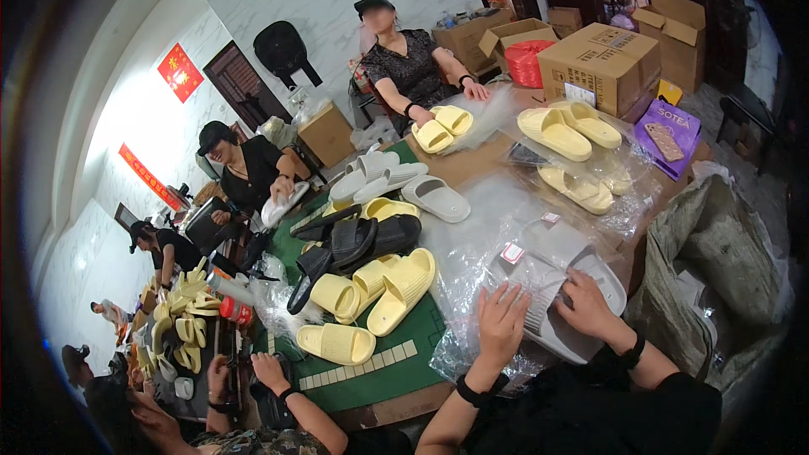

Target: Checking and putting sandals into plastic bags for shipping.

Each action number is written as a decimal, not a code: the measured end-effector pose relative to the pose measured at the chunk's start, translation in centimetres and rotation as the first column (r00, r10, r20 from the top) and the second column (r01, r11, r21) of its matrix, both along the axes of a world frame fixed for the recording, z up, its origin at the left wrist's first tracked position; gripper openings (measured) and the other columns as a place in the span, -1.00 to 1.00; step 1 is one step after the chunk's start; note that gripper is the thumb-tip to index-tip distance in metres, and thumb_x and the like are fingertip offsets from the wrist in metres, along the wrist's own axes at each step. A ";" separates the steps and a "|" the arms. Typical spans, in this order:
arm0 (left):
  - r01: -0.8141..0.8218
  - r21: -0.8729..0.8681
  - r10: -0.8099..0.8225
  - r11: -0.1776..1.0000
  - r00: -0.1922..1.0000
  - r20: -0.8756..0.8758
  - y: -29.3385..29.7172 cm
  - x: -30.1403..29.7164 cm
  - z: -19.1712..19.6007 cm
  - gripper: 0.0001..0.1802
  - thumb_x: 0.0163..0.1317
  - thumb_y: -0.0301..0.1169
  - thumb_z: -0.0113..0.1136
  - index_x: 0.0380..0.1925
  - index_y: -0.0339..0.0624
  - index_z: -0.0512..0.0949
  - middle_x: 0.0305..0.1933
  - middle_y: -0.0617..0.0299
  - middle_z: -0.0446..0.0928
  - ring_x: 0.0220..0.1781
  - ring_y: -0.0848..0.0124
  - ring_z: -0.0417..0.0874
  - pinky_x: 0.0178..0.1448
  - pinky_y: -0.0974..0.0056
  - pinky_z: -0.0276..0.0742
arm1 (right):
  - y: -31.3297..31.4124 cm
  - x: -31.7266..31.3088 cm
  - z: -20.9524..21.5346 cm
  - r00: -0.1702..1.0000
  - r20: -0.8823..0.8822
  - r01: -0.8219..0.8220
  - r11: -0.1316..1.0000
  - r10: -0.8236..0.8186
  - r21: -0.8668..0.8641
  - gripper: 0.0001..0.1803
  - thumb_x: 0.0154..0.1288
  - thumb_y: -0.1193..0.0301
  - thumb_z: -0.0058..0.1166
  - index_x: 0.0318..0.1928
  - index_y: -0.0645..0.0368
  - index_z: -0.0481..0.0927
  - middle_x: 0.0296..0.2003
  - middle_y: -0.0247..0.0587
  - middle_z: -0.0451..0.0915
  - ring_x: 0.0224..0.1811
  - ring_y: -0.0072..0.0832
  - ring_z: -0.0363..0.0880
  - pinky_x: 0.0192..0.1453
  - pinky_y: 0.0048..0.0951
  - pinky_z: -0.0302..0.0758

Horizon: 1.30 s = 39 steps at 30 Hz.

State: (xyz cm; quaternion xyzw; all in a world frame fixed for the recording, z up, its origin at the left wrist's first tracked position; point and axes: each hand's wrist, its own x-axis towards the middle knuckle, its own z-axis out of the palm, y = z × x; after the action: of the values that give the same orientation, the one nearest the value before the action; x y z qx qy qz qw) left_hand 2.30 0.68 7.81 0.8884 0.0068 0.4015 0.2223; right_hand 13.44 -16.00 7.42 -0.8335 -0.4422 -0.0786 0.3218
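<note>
My left hand (499, 323) lies flat with spread fingers on a clear plastic bag (484, 265) that holds a pair of grey slippers (566, 286). My right hand (584, 303) grips the edge of the upper grey slipper through or at the bag's mouth. Both forearms come up from the lower edge in black sleeves, with a dark band on each wrist. To the left of my hands lie several pale yellow slippers (403, 286) on a green mat (396, 371).
Black slippers (362, 240), white slippers (379, 175) and a grey slipper (436, 198) lie mid-table. Bagged yellow slippers (565, 131) and cardboard boxes (600, 63) stand at the back right. A grey sack (716, 270) is at my right. Other people work at the far side and left.
</note>
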 end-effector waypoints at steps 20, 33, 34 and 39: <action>-0.208 0.174 0.214 0.963 0.977 -0.017 1.1 0.1 -0.8 -0.58 0.12 -0.60 0.06 0.04 -0.26 0.51 0.01 -0.03 0.56 0.02 0.00 0.54 0.10 0.01 0.41 | -4.7 -1.2 2.3 0.956 -0.272 0.153 0.977 -0.108 0.147 -0.79 0.12 0.42 0.11 -0.34 0.37 0.53 -0.11 0.14 0.47 -0.07 0.05 0.43 0.00 -0.17 0.40; -0.135 -0.097 0.139 0.986 0.989 0.042 0.8 -0.7 2.1 -0.77 0.06 -0.62 0.20 -0.23 -0.31 0.61 -0.10 -0.01 0.62 -0.01 0.06 0.62 0.07 0.16 0.53 | -5.8 -0.5 2.0 0.934 -0.304 0.219 0.973 -0.187 0.076 -0.74 0.13 0.41 0.11 -0.21 0.35 0.57 -0.09 0.10 0.49 -0.03 0.03 0.45 0.04 -0.19 0.41; -0.153 -0.137 0.161 0.979 0.986 0.051 1.0 -0.6 2.8 -0.80 0.10 -0.61 0.20 -0.23 -0.33 0.60 -0.10 -0.01 0.63 0.00 0.11 0.63 0.09 0.19 0.51 | -5.8 -0.5 2.3 0.936 -0.325 0.184 0.976 -0.138 0.114 -0.73 0.13 0.43 0.12 -0.17 0.33 0.58 -0.07 0.08 0.50 -0.01 0.00 0.46 0.07 -0.22 0.41; -0.102 -0.357 0.128 0.928 0.991 0.050 3.1 1.5 5.5 -0.85 0.18 -0.56 0.20 -0.24 -0.35 0.59 -0.14 0.02 0.65 -0.02 0.29 0.65 0.10 0.27 0.49 | -7.3 1.2 3.0 0.857 -0.512 0.054 0.978 0.058 0.201 -0.67 0.13 0.51 0.12 -0.04 0.28 0.58 -0.02 0.03 0.53 0.07 -0.16 0.49 0.16 -0.33 0.37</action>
State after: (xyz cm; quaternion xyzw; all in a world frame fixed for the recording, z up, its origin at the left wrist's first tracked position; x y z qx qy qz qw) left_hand 3.83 3.78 13.28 0.8169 0.1229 0.4379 0.3548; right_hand 14.63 -23.26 10.42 -0.7852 -0.3302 0.1017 0.5138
